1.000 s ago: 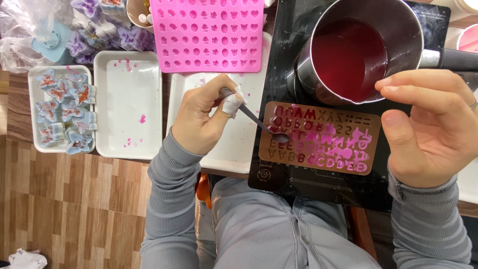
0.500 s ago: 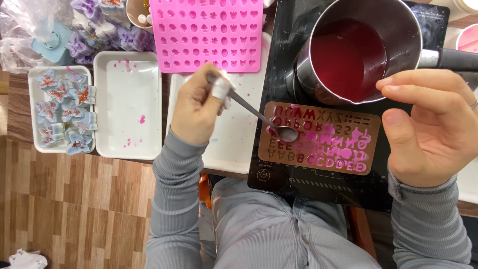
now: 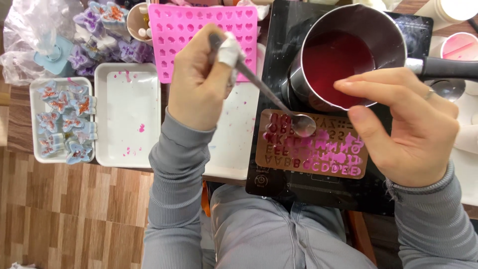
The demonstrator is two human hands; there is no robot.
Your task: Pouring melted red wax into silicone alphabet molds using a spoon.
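My left hand, with a white bandage on one finger, grips a metal spoon whose bowl hovers over the upper middle of a brown letter mould. Many of the mould's cavities hold pink liquid. The mould lies on a black induction hob in front of a steel saucepan of dark red liquid. My right hand is open and curved beside the mould's right edge and the pan's rim, holding nothing.
A pink silicone mould with small shapes lies behind my left hand. An empty white tray splashed with pink sits left of it, next to a tray of blue butterfly pieces. Purple pieces and a plastic bag are at far left.
My left hand has risen and moved right, carrying the spoon's bowl from the mould's left side toward its upper middle. My right hand has shifted left, closer to the pan.
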